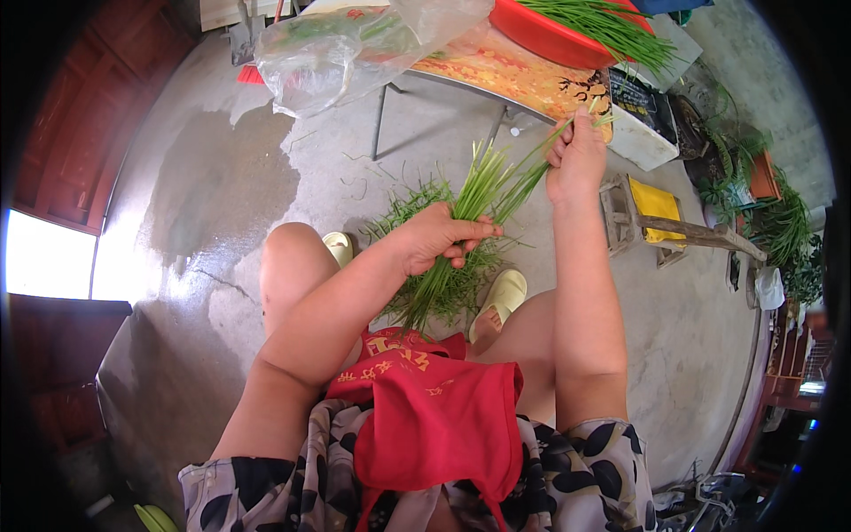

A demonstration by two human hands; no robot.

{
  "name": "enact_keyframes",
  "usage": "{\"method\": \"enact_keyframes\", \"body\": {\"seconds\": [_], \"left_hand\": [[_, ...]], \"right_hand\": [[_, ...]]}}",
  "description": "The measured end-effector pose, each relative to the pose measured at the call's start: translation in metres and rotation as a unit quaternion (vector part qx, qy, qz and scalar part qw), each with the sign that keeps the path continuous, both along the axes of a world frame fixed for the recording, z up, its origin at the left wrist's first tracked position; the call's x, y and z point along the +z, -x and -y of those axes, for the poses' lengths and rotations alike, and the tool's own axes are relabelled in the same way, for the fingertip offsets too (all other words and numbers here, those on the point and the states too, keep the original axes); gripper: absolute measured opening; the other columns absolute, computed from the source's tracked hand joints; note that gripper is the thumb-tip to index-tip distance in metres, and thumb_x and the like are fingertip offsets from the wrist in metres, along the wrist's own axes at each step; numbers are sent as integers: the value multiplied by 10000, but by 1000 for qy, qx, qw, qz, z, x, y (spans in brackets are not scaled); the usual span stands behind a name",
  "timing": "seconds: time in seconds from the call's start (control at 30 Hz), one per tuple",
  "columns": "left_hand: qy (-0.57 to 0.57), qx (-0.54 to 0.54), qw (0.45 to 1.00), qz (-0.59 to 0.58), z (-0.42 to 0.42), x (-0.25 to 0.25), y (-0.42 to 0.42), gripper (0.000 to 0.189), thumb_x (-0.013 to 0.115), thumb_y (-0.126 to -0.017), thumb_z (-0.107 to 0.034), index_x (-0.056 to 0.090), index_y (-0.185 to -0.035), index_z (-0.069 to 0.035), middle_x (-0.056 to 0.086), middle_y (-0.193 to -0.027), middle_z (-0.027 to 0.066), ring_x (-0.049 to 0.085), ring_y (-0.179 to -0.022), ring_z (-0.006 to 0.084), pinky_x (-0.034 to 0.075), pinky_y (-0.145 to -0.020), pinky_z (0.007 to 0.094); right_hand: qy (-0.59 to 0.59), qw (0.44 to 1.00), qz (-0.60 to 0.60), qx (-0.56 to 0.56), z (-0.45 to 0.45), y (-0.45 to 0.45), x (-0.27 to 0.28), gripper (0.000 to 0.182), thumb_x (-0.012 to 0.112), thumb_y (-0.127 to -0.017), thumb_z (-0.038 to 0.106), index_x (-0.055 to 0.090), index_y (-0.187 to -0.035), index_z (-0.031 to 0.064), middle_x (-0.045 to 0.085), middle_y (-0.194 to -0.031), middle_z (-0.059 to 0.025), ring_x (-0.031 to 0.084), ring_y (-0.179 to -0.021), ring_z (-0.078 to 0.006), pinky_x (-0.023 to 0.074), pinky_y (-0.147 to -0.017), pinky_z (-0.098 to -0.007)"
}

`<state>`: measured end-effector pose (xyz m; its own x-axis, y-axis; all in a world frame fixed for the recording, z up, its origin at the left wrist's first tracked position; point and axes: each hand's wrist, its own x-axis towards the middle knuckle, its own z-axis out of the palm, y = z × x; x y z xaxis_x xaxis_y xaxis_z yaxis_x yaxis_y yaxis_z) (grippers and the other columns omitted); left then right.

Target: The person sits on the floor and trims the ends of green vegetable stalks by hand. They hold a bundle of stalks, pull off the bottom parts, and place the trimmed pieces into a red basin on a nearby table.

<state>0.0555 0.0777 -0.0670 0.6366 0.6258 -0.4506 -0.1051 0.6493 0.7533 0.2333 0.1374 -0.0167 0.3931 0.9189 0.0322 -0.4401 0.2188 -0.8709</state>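
Note:
My left hand (442, 239) is closed around a bundle of thin green stalks (482, 179), which look like garlic chives. Their pale ends point up and away, and the darker leaf ends hang toward my lap. Up and to the right, my right hand (577, 149) pinches a smaller bunch of the same stalks (532, 176) near the pale ends. Those stalks slant down to the bundle beside my left fingers. Beneath, a heap of loose green trimmings (459, 286) lies on the concrete floor between my slippers (508, 292). A red apron (439, 425) covers my lap.
A low folding table (459, 63) ahead bears a red plastic basin (545, 33) of green stalks and a clear plastic bag (312, 66). At right are a white foam box (641, 133), a wooden stool (618, 226) with yellow cloth, and potted plants (731, 159). Wet floor (219, 179) shows at left.

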Motion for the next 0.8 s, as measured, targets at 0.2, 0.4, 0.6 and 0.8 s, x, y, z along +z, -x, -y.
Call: {"method": "enact_keyframes", "body": {"seconds": [0.2,0.4,0.6,0.8], "left_hand": [[-5,8,1000,0,-2,0,4,127,619,-794,-127,590,-871,-30,491,-628,-16,377,-461,46,350,-418,202],[2,198,980,8,-9,-14,6,122,589,-775,-87,581,-866,-6,473,-619,-6,345,-440,71,368,-448,253],[45,364,928,59,-18,-14,14,134,585,-808,-103,590,-893,0,475,-656,-5,312,-428,68,342,-462,240],[-13,295,955,27,-14,-12,15,159,584,-829,-126,609,-959,-39,491,-683,0,346,-468,63,352,-458,226]], "right_hand": [[-8,999,7,-40,-2,-21,2,211,439,-925,263,427,-765,126,379,-613,44,289,-458,-44,197,-377,-194],[-21,1000,0,-23,9,-15,9,202,415,-934,260,442,-789,122,372,-623,47,285,-464,-41,200,-386,-194],[-74,992,86,62,19,-23,11,214,433,-931,289,446,-779,140,503,-713,11,365,-496,-29,254,-407,-164],[-2,943,173,283,33,-16,6,153,526,-888,248,521,-803,121,562,-676,3,351,-455,-9,239,-392,-153]]}}
